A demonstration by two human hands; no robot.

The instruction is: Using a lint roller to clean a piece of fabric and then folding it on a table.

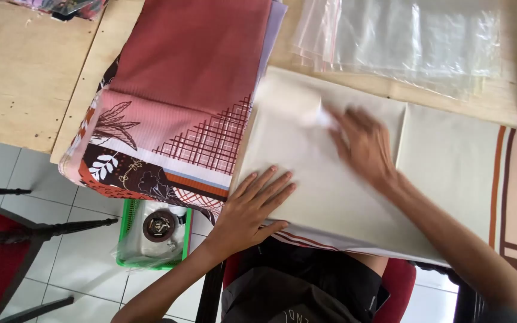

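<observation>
A folded cream cloth (306, 179) with brown stripes at its right end lies across the wooden table in front of me. My left hand (252, 206) rests flat on its near left part, fingers spread. My right hand (363, 146) lies palm down on the cloth's middle, blurred by motion, beside a small white piece (321, 116) that I cannot make out. Neither hand grips anything. To the left lies a folded red and pink patterned cloth (181, 90) with leaf and grid prints.
Clear plastic bags (408, 42) are stacked at the table's far right. A green basket (154, 230) with a bagged round object stands on the tiled floor below the table edge. A dark chair frame with a red seat (7, 239) stands at left.
</observation>
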